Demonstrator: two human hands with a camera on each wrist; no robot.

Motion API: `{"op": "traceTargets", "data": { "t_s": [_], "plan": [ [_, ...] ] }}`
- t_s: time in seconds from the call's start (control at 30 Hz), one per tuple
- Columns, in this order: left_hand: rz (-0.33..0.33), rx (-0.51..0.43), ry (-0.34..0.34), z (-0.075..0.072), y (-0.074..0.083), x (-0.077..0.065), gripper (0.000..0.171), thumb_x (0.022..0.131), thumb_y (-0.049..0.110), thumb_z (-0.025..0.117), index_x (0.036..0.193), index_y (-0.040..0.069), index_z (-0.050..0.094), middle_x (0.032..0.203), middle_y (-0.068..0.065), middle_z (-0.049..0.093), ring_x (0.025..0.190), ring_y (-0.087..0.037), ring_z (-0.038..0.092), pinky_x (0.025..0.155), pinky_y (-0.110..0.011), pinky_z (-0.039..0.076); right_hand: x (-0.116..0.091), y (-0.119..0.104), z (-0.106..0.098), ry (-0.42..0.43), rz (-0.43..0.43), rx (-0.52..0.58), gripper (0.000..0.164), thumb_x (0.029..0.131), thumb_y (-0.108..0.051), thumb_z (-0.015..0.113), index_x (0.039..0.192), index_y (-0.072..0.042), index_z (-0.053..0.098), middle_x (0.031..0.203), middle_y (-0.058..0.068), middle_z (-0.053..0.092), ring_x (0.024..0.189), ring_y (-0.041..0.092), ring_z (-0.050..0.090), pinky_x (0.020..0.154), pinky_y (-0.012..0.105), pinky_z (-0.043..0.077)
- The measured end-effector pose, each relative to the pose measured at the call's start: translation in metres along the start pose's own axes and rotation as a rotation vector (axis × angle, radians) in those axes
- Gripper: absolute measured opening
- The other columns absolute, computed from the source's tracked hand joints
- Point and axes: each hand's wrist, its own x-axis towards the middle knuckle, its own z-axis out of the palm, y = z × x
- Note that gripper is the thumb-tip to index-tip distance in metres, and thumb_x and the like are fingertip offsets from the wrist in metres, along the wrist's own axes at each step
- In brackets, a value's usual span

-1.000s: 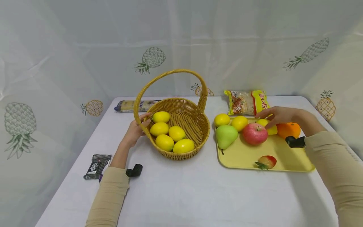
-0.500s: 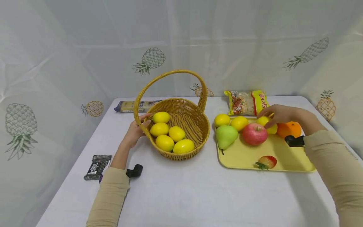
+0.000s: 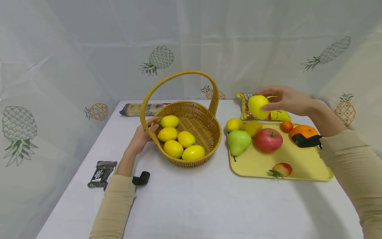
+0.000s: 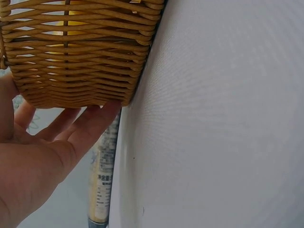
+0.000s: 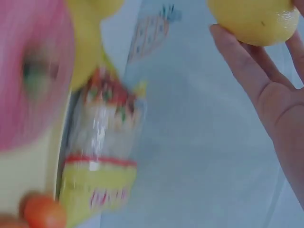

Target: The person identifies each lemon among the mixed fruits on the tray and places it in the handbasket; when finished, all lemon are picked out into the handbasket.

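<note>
My right hand [image 3: 290,100] holds a yellow lemon [image 3: 259,107] in the air above the back of the tray. In the right wrist view, the fingers curve round that lemon [image 5: 256,21]. The left hand [image 3: 142,136] grips the left side of a wicker basket [image 3: 215,132] by the base of its hoop handle. Seen from the left wrist, its fingers [image 4: 95,126] lie against the woven outside wall. Several lemons [image 3: 186,140] lie in the left and front of the basket. On the yellow tray [image 3: 256,167] are two lemons [image 3: 234,124], a green pear [image 3: 239,142] and a red apple [image 3: 269,140].
The tray also bears a small orange-red fruit [image 3: 286,126], an orange [image 3: 303,131] and a strawberry [image 3: 282,169]. Behind it lies a yellow food packet [image 3: 280,115]. A long noodle-like pack [image 3: 132,110] sits behind the basket, a black packet [image 3: 102,174] at the left.
The right hand has lifted a lemon off the tray's back, moving up and leftward. A small orange-red fruit now shows there. The left hand and basket stay put.
</note>
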Motion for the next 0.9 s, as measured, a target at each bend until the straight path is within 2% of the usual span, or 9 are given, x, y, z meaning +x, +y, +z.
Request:
{"op": "traceTargets", "data": {
  "t_s": [0.07, 0.2, 0.4, 0.53, 0.63, 0.9],
  "plan": [
    [-0.002, 0.001, 0.001, 0.0, 0.0, 0.0, 0.049, 0.103, 0.02, 0.048, 0.15, 0.009, 0.037, 0.147, -0.019, 0.037, 0.124, -0.037, 0.044, 0.089, -0.043, 0.052, 0.01, -0.011, 0.012, -0.029, -0.032, 0.067, 0.05, 0.094, -0.016, 0.066, 0.14, -0.012, 0.048, 0.142, 0.009, 0.046, 0.121, 0.027, 0.048, 0.088, 0.028, 0.048],
    [-0.006, 0.004, 0.005, -0.001, 0.0, 0.0, 0.049, 0.103, 0.02, 0.048, 0.15, 0.008, 0.037, 0.147, -0.019, 0.037, 0.124, -0.036, 0.044, 0.088, -0.042, 0.052, 0.031, -0.031, 0.039, -0.124, -0.083, 0.198, 0.05, 0.093, -0.014, 0.066, 0.139, -0.009, 0.047, 0.139, 0.01, 0.048, 0.122, 0.029, 0.049, 0.092, 0.035, 0.05],
    [-0.001, -0.01, 0.001, -0.002, -0.002, 0.0, 0.051, 0.103, 0.022, 0.049, 0.149, 0.007, 0.036, 0.145, -0.021, 0.037, 0.122, -0.037, 0.045, 0.085, -0.037, 0.054, 0.061, -0.057, 0.082, -0.274, -0.193, 0.222, 0.054, 0.09, -0.018, 0.071, 0.138, -0.006, 0.049, 0.139, 0.009, 0.047, 0.127, 0.03, 0.045, 0.102, 0.042, 0.042],
    [0.002, -0.022, 0.0, -0.002, -0.003, 0.0, 0.051, 0.103, 0.023, 0.05, 0.149, 0.006, 0.037, 0.146, -0.021, 0.036, 0.122, -0.038, 0.046, 0.083, -0.035, 0.054, 0.083, -0.065, 0.108, -0.379, -0.239, 0.202, 0.056, 0.089, -0.018, 0.072, 0.137, -0.002, 0.049, 0.138, 0.009, 0.049, 0.123, 0.028, 0.048, 0.101, 0.041, 0.043],
    [0.004, -0.029, -0.001, -0.001, -0.003, 0.0, 0.051, 0.102, 0.023, 0.05, 0.149, 0.006, 0.037, 0.149, -0.018, 0.034, 0.121, -0.038, 0.046, 0.08, -0.033, 0.055, 0.096, -0.069, 0.121, -0.435, -0.228, 0.151, 0.055, 0.088, -0.02, 0.074, 0.136, -0.004, 0.051, 0.137, 0.007, 0.05, 0.12, 0.024, 0.05, 0.101, 0.039, 0.043],
    [0.01, -0.014, -0.007, -0.001, -0.001, -0.001, 0.052, 0.103, 0.024, 0.05, 0.149, 0.007, 0.036, 0.152, -0.015, 0.031, 0.119, -0.037, 0.047, 0.077, -0.029, 0.055, 0.119, -0.076, 0.138, -0.583, -0.071, -0.044, 0.046, 0.086, -0.019, 0.075, 0.129, -0.014, 0.058, 0.134, 0.005, 0.051, 0.124, 0.023, 0.044, 0.098, 0.037, 0.044]
  ]
}}
